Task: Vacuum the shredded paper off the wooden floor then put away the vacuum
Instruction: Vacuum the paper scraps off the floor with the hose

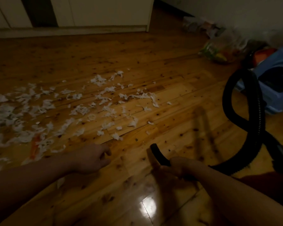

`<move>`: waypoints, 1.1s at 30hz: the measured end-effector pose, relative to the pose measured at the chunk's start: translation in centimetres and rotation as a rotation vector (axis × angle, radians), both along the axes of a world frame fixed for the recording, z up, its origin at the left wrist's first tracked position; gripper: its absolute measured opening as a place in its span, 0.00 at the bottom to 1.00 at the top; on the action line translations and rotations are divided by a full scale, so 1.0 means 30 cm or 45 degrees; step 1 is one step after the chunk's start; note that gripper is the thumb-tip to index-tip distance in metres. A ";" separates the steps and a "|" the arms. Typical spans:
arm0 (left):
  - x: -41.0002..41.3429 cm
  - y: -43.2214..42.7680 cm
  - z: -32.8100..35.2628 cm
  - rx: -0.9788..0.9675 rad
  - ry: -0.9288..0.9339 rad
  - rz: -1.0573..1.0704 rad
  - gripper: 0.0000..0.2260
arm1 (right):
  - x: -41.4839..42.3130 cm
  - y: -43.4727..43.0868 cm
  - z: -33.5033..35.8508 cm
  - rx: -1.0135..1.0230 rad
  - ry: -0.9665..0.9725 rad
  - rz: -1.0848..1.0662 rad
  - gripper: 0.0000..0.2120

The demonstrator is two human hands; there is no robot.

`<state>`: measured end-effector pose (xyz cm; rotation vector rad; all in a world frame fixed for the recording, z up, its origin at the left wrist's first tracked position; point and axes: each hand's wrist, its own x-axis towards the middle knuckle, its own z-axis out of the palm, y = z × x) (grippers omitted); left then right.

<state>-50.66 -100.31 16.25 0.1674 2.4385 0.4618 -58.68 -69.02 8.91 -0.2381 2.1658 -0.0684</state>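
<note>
While shredded paper (pixel 55 111) litters wooden floor (pixel 153 54) centre left, right hand (pixel 183 166) grips black hose end (pixel 158 156), left hand (pixel 90 159) loose, empty.

We're looking at a dim, warm, underexposed frame. A light above is mirroring in the floor (pixel 170 75) as one hard glare patch (pixel 148 207) at bottom centre. The arms (pixel 31 181) are sitting in near-black shadow. We're seeing motion blur on the right hand (pixel 178 165) and ghosting beside the hose (pixel 158 156) tip; the left hand (pixel 90 158) is reading sharper. Paper (pixel 6 121) is smearing at the left edge. Bags (pixel 222 46) and vacuum (pixel 274 79) are going soft on the right. Wide-angle distortion is bending the floorboards.
</note>
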 end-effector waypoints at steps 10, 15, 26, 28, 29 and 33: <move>-0.003 -0.009 -0.025 0.012 -0.121 -0.008 0.16 | -0.002 -0.035 -0.115 0.015 -0.003 -0.011 0.31; -0.036 -0.018 -0.034 -0.023 -0.097 0.005 0.16 | -0.016 -0.060 -0.110 0.077 0.080 -0.021 0.30; -0.091 0.053 -0.038 0.019 -0.084 -0.052 0.17 | -0.109 -0.071 -0.046 0.145 -0.021 -0.225 0.30; -0.108 0.057 -0.031 0.026 -0.074 -0.044 0.17 | -0.123 -0.072 -0.018 0.138 -0.036 -0.282 0.29; -0.115 0.055 -0.026 0.021 -0.073 -0.038 0.17 | -0.132 -0.074 -0.004 0.148 -0.041 -0.294 0.29; -0.120 0.038 -0.012 0.017 -0.062 -0.010 0.17 | -0.177 -0.081 0.028 0.181 -0.092 -0.282 0.25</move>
